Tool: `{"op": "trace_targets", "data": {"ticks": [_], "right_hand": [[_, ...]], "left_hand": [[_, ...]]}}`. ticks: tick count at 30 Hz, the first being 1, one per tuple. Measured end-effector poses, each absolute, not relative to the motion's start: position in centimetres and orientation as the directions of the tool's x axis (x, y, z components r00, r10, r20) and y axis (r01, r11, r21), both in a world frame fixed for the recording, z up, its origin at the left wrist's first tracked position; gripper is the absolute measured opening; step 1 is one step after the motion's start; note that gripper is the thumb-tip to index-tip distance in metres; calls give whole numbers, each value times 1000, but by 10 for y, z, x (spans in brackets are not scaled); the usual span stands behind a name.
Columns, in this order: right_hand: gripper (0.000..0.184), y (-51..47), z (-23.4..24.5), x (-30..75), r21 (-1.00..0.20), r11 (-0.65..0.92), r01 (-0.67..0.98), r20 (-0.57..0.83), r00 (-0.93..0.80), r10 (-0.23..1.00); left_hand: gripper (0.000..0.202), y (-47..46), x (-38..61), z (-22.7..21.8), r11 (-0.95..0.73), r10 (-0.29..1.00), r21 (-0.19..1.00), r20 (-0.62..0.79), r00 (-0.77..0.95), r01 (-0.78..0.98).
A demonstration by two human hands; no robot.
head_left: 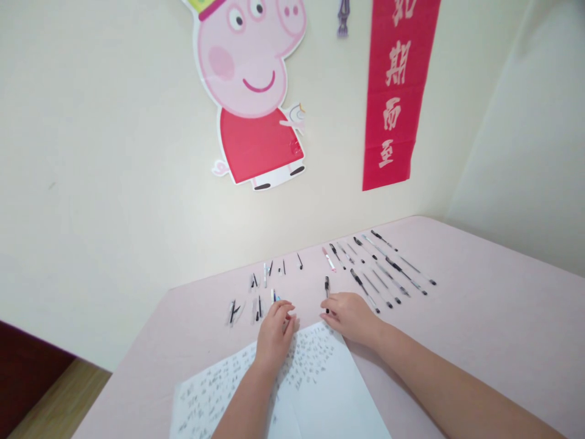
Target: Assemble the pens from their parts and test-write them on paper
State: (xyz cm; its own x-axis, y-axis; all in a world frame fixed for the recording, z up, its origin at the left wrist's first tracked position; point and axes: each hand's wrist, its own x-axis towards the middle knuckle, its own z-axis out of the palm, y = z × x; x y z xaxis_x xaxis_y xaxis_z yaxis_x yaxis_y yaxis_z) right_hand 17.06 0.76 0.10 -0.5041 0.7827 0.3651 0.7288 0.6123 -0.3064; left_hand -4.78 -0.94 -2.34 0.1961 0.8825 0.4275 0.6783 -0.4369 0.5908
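Observation:
My right hand (351, 314) pinches the lower part of a black-capped pen (326, 285), which lies upright in view near the paper's top edge. My left hand (275, 329) rests over the paper, its fingers loosely bent and apart, with nothing visible in them. Just beyond its fingertips is a white and blue item (273, 296), partly covered by the hand. Handwriting fills much of the open white paper (338, 390) under my forearms. A pink and white pen (328, 259) lies beyond my right hand.
Several pens and refills (384, 280) lie in slanted rows at the right. Small groups of pen parts, some in clear wrappers (234, 312), lie at the left. The pink table (479, 317) meets a wall with a cartoon pig cutout (260, 143) and a red banner (388, 164).

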Motion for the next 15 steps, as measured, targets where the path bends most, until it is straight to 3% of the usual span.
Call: {"op": "trace_targets", "data": {"ticks": [15], "right_hand": [[28,6,9,175,-100,348,932,-53,-354,934]], "left_hand": [[17,-9,-47,-21,-424,889,586,415,193,690]]}}
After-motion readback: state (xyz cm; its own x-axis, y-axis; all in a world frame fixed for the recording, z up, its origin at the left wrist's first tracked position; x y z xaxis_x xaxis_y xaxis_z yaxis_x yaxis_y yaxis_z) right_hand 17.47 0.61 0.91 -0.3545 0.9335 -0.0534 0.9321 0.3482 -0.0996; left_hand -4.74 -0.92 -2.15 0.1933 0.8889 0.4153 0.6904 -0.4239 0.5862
